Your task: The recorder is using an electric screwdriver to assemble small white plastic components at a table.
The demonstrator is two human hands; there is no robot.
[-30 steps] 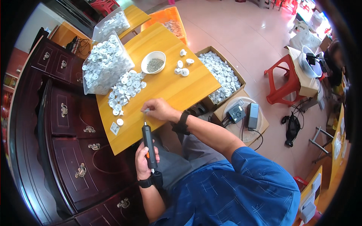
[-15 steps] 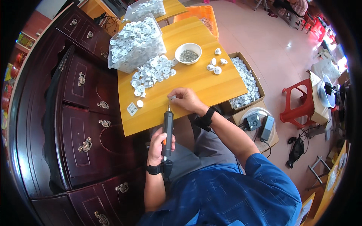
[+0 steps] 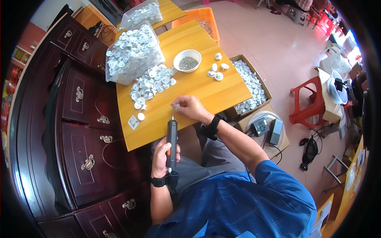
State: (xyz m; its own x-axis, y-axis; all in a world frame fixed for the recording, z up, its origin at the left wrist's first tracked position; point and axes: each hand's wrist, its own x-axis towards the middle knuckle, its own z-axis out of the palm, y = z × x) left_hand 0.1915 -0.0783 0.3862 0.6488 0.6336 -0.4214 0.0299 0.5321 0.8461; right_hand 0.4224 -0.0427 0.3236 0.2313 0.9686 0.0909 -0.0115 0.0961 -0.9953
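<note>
My left hand point(image 3: 160, 158) is wrapped round a dark grey electric screwdriver point(image 3: 172, 139), its bit pointing away from me. Past the table's near edge, my right hand point(image 3: 189, 107) pinches a small white plastic part point(image 3: 176, 106) at the tip of the bit. Fingers cover most of that part. To the left lie one round white piece point(image 3: 141, 116) and a small printed label point(image 3: 133, 122). A heap of similar white parts point(image 3: 152, 84) spreads farther back. Beyond my right hand stands a white bowl point(image 3: 198, 56) of small metal screws point(image 3: 187, 63).
A clear bin point(image 3: 135, 51) piled with white parts stands at the table's back left. Several loose white parts point(image 3: 218, 76) lie at right. Beside the table are a carton point(image 3: 251, 85) of white parts and a red stool point(image 3: 307, 101). Dark wooden drawers point(image 3: 79, 119) line the left.
The view has shifted, so the table and its contents sit slightly left and lower. My hands keep the same pose, screwdriver tip still at the white part.
</note>
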